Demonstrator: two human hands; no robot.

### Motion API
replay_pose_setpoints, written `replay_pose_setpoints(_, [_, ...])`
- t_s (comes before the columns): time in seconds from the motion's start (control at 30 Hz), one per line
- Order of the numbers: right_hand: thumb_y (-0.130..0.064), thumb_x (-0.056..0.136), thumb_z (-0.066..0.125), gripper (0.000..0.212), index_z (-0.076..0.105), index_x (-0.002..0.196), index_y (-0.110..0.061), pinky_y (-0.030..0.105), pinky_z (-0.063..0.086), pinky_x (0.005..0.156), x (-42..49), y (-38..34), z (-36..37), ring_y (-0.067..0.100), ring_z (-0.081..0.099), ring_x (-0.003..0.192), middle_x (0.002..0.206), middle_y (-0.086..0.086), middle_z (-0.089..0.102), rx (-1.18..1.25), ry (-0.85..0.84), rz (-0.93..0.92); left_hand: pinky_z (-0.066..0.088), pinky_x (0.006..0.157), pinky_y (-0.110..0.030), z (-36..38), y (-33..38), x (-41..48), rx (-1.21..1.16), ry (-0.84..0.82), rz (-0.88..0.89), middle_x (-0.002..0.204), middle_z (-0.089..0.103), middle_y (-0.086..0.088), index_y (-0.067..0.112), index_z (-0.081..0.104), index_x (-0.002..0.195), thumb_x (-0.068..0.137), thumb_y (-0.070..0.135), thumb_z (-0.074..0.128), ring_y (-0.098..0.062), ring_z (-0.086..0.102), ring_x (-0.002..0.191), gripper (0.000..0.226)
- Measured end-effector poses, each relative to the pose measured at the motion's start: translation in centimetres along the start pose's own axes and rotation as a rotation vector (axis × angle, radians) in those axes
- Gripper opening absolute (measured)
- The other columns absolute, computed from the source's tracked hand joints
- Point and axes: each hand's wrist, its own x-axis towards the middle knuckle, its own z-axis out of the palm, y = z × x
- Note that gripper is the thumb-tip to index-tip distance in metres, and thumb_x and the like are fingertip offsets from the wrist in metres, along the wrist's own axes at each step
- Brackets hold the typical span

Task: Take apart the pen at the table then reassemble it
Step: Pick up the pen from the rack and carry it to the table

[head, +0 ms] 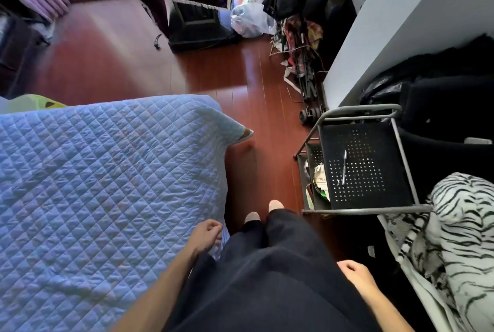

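A slim clear-and-black pen (344,168) lies whole on the black perforated top of a small metal cart (385,192) at the right. My left hand (205,235) hangs beside my leg at the edge of the bed, fingers loosely curled with nothing in them. At my right side, low in the view, my right hand (355,275) is also loosely curled and empty. Both hands are well away from the pen.
A bed with a blue quilted cover (107,184) fills the left. Red wooden floor (254,117) runs between bed and cart. A tiger-striped blanket (459,238) lies at the right, a grey wall panel (401,24) above the cart, and bags and a folded stroller (304,64) stand further back.
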Motion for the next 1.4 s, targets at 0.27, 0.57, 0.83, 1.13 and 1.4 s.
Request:
replay_pose_setpoints(0.27, [-0.009,0.105,0.065,0.023,0.076,0.086,-0.004,0.03,0.042,0.058,5.0,-5.9,-2.6,0.026,0.064,0.068,0.079,0.017,0.075,0.073,0.0,0.05,0.043,0.043,-0.006,-2.0,9.5,4.5,-0.076,0.062,0.038,0.076,0.063,-0.006,0.004,0.065,0.099,0.103,0.005,0.048,-0.01,0.057,0.059,0.017])
replay_pose_setpoints(0.57, [-0.017,0.105,0.065,0.017,0.075,0.092,-0.012,0.025,0.039,0.05,12.8,-17.0,-5.9,0.015,0.057,0.059,0.072,0.005,0.069,0.258,0.035,0.022,0.039,0.041,-0.006,-3.0,13.1,6.9,0.203,-0.012,-0.077,0.063,0.054,-0.006,-0.002,0.059,0.098,0.104,-0.001,0.045,-0.01,0.052,0.047,0.016])
replay_pose_setpoints(0.83, [-0.017,0.101,0.068,0.013,0.078,0.093,-0.013,0.021,0.039,0.049,14.7,-19.9,-7.1,0.011,0.058,0.057,0.069,-0.002,0.069,0.378,0.116,0.086,0.044,0.057,-0.018,-4.2,19.1,10.0,0.404,-0.11,-0.098,0.065,0.06,0.001,0.015,0.061,0.08,0.103,0.006,0.051,-0.006,0.057,0.055,0.026])
replay_pose_setpoints(1.13, [-0.017,0.093,0.075,0.01,0.082,0.098,-0.013,0.043,0.057,0.097,20.0,-19.7,-8.8,0.034,0.073,0.107,0.109,0.013,0.081,0.411,0.279,0.189,0.049,0.057,-0.023,-2.3,26.1,17.1,0.501,-0.184,0.016,0.077,0.067,-0.01,0.005,0.065,0.097,0.103,0.005,0.051,-0.025,0.06,0.068,0.015])
replay_pose_setpoints(1.4, [-0.025,0.093,0.079,0.015,0.078,0.105,-0.016,0.039,0.057,0.096,27.9,-19.4,-9.0,0.029,0.071,0.11,0.115,0.008,0.079,0.365,0.384,0.229,0.046,0.06,-0.023,1.7,26.3,21.4,0.569,-0.268,0.012,0.089,0.071,-0.012,0.009,0.066,0.106,0.104,0.013,0.051,-0.021,0.063,0.068,0.016])
